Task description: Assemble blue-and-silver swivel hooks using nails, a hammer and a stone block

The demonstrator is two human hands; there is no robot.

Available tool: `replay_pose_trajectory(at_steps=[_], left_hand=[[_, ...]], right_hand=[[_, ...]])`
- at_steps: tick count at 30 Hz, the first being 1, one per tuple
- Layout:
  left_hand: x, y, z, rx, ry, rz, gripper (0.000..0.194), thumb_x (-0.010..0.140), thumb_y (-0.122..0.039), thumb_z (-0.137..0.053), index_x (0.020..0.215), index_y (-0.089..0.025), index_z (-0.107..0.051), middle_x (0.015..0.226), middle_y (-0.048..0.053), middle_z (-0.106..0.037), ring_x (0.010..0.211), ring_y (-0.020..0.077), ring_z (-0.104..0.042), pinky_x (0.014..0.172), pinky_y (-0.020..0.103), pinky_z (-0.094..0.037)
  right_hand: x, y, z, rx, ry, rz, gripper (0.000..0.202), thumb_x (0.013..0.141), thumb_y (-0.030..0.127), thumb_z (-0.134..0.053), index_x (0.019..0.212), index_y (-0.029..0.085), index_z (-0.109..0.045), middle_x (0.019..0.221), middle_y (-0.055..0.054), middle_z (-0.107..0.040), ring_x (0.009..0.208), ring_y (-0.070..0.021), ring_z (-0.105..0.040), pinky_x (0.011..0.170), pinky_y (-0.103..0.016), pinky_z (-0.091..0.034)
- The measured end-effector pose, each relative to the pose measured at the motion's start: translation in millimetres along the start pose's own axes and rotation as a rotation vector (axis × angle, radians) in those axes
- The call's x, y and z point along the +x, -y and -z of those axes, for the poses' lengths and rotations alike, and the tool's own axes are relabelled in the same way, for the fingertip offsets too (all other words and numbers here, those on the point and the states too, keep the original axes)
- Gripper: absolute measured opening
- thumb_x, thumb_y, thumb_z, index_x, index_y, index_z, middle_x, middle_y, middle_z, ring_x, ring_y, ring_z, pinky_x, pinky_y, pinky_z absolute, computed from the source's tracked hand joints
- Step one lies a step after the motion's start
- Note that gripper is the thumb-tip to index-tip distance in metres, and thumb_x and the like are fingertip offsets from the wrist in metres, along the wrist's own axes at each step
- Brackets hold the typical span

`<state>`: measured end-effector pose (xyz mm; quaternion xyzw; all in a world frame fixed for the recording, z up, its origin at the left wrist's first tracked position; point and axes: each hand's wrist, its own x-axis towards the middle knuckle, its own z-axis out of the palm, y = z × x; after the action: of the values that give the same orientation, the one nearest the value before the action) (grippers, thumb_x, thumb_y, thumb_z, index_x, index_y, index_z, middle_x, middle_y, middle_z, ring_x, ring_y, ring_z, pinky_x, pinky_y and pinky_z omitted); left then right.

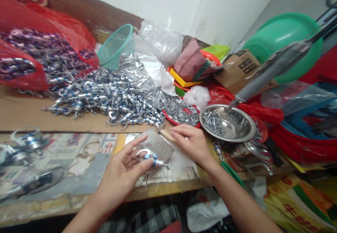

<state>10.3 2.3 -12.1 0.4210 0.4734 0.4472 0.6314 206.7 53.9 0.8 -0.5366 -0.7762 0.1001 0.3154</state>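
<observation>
My left hand [126, 168] is closed on a small silver-and-blue metal piece [152, 159] with a curved hook at one end and a ring at the other. The piece lies over the near side of a grey block [159, 145] on the bench. Whether it touches the block, I cannot tell. To the right, my right hand [191, 143] grips the light wooden handle of a small hammer [167, 135]. The hammer's dark head is at the block's far edge. Behind both hands lies a pile of similar silver-and-blue pieces [113, 96].
A steel bowl [243, 131] of metal pins stands right of my right hand, beside a red tray [171, 118] of small silver parts. Several loose pieces [31, 141] lie at left. Farther back are a green basket [116, 47] and a red bag [21, 78]. A grey rod [271, 71] slants over the bowl.
</observation>
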Motion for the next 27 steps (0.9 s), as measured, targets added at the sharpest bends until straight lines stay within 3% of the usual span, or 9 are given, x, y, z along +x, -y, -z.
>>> replay_pose_trajectory(at_steps=[1,2,6,10,15,18,21,27], left_hand=[[0.9,0.0,1.1,-0.002,0.017,0.015,0.070,0.062,-0.032,-0.071,0.125,-0.015,-0.044,0.080,0.003,-0.070,0.079,0.0207,-0.068,0.072,0.030,-0.054],[1.5,0.0,1.9,-0.002,0.031,0.030,0.073,0.062,-0.031,-0.071,0.127,-0.015,-0.042,0.076,0.002,-0.068,0.076,0.0196,-0.068,0.071,0.029,-0.054],[1.9,0.1,2.9,0.018,0.068,0.053,0.074,0.063,-0.028,-0.071,0.128,-0.013,-0.038,0.070,0.000,-0.065,0.069,0.0167,-0.064,0.064,0.026,-0.051],[4.8,2.1,4.4,0.017,0.078,0.058,0.075,0.062,-0.026,-0.071,0.128,-0.015,-0.037,0.065,-0.003,-0.062,0.062,0.0152,-0.062,0.060,0.026,-0.050],[14.4,9.3,11.4,-0.071,0.070,0.111,0.080,0.059,-0.024,-0.074,0.127,-0.019,-0.033,0.067,-0.003,-0.063,0.064,0.0195,-0.066,0.063,0.034,-0.054],[17.9,11.9,13.9,-0.110,0.094,0.107,0.078,0.060,-0.022,-0.074,0.127,-0.021,-0.033,0.068,-0.002,-0.065,0.065,0.0206,-0.067,0.065,0.036,-0.054],[18.4,10.4,13.7,-0.114,0.095,0.121,0.080,0.059,-0.021,-0.074,0.127,-0.019,-0.032,0.067,-0.002,-0.066,0.064,0.0198,-0.067,0.065,0.035,-0.054],[16.5,7.7,13.2,-0.102,0.106,0.117,0.076,0.060,-0.019,-0.073,0.125,-0.018,-0.033,0.069,-0.002,-0.065,0.066,0.0177,-0.065,0.066,0.034,-0.052]], right_hand=[[12.7,-13.9,0.5,-0.233,-0.010,-0.088,0.021,0.086,0.020,-0.051,0.093,0.023,-0.070,0.094,-0.003,-0.071,0.087,-0.0144,-0.065,0.078,-0.025,-0.050],[25.4,-27.8,0.1,-0.314,-0.010,-0.136,0.024,0.085,0.016,-0.049,0.096,0.021,-0.070,0.099,-0.006,-0.070,0.091,-0.0169,-0.064,0.082,-0.027,-0.049],[62.3,-67.0,-11.4,-0.458,0.055,-0.220,0.024,0.075,0.008,-0.054,0.086,0.020,-0.072,0.087,-0.011,-0.071,0.089,-0.0254,-0.064,0.078,-0.034,-0.047],[74.5,-77.5,-21.6,-0.484,0.084,-0.218,0.031,0.069,0.004,-0.055,0.091,0.020,-0.070,0.093,-0.011,-0.068,0.091,-0.0268,-0.062,0.077,-0.033,-0.046],[74.4,-82.8,-7.2,-0.397,0.017,-0.223,0.028,0.077,0.008,-0.051,0.095,0.017,-0.069,0.095,-0.009,-0.068,0.090,-0.0215,-0.062,0.080,-0.030,-0.045],[63.9,-74.1,4.0,-0.292,-0.010,-0.203,0.021,0.082,0.019,-0.052,0.095,0.016,-0.068,0.088,-0.006,-0.070,0.080,-0.0179,-0.064,0.076,-0.027,-0.046],[43.4,-48.1,9.4,-0.180,0.037,-0.148,0.017,0.083,0.024,-0.055,0.087,0.019,-0.070,0.082,-0.001,-0.071,0.074,-0.0143,-0.064,0.070,-0.023,-0.047],[3.1,15.6,7.3,0.195,0.381,0.131,0.015,0.082,0.019,-0.057,0.073,0.016,-0.069,0.068,0.000,-0.067,0.064,-0.0109,-0.059,0.062,-0.021,-0.044]])
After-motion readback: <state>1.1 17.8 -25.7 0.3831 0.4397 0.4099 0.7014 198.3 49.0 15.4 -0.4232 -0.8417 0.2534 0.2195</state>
